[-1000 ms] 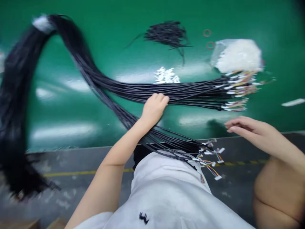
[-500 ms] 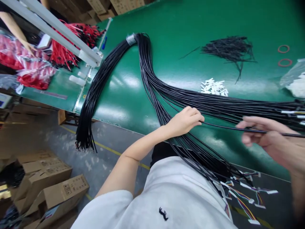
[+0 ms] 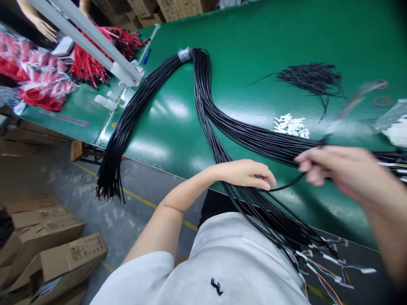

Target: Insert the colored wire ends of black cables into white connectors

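Note:
A single black cable [image 3: 288, 185] runs in a bend between my two hands. My left hand [image 3: 243, 173] is loosely curled over it, the cable coming out under the fingertips, above a smaller bundle of black cables [image 3: 219, 150]. My right hand [image 3: 337, 163], blurred by motion, pinches the same cable near its end. A smeared connector end with coloured wires [image 3: 352, 101] sticks up above that hand. Behind the hands lies a thicker bundle of black cables [image 3: 251, 134]. The smaller bundle hangs over the table edge near my body, its coloured wire ends [image 3: 327, 277] and white connectors showing.
On the green table [image 3: 241, 80] lie black ties [image 3: 313, 78], white pieces [image 3: 291, 125], red rings [image 3: 381, 101] and a clear bag [image 3: 397, 127]. Wrapping [image 3: 183, 55] binds the cables' bend. A metal frame [image 3: 104, 46], red cables [image 3: 90, 63] and another person's hand [image 3: 46, 29] are at left; cartons [image 3: 70, 264] stand below.
My right hand has moved left and slightly up, swinging the cable's connector end upward. My left hand has dropped slightly and loosened; the cable between them went from straight to bent.

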A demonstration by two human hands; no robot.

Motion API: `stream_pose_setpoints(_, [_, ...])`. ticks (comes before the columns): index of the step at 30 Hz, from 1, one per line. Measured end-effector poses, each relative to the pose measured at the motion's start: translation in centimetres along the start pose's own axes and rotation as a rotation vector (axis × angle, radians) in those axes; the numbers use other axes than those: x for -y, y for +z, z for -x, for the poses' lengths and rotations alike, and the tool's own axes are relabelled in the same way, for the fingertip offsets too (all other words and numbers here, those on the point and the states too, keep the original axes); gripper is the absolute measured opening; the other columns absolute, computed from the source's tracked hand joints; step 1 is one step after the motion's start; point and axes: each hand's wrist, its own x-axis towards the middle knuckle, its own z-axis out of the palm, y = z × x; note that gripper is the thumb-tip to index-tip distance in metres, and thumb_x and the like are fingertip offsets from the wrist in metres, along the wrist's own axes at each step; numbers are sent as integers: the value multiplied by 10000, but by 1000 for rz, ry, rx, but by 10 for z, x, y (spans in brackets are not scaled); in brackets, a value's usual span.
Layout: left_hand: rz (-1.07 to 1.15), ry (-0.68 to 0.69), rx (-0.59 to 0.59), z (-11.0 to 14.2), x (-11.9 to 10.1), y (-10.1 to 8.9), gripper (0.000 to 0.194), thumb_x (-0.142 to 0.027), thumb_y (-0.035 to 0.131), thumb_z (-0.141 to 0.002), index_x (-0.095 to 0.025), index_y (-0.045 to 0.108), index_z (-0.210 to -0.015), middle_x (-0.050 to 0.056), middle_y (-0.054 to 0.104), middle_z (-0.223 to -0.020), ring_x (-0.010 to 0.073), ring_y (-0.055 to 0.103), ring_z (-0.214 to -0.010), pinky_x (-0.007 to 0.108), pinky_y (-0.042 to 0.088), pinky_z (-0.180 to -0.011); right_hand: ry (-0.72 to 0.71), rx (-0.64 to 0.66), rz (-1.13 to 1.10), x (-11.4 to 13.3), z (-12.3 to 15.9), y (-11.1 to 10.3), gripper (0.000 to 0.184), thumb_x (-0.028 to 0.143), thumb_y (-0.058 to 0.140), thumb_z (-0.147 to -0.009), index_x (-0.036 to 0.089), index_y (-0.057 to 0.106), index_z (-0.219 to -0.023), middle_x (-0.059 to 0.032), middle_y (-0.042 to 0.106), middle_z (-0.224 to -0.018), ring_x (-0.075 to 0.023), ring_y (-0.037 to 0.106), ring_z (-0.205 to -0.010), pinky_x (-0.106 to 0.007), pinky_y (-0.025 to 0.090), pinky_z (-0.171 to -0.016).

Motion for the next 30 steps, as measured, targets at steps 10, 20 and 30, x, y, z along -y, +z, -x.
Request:
stream_pose_setpoints(10, [387,-126,-603,-40,27,16,469,-584,697,-898,-149,731,-1070,51,737,-994,99,606,-771,260,484,-748,377,395,-417,31,-29,82,593,718,894,-663,153,776,-800,-44,752,-683,-132,677,-500,-244,538,-468])
stream_pose_setpoints(20, [778,-67,-413,-58,34,19,515,-661,753,-851,-149,714,-895,26,661,-896,82,530,-774,237,454,-723,75,129,-205,28,-50,43,472,664,733,-897,214,785,-1028,-27,749,-886,-152,670,-781,-291,559,-752])
stream_pose_setpoints(30, [854,-100,-339,-62,33,43,526,-677,696,-895,-153,648,-900,39,591,-926,115,513,-841,254,458,-750,66,-83,-588,13,-45,74,183,386,792,-893,233,775,-794,-17,693,-880,-149,609,-792,-295,503,-771])
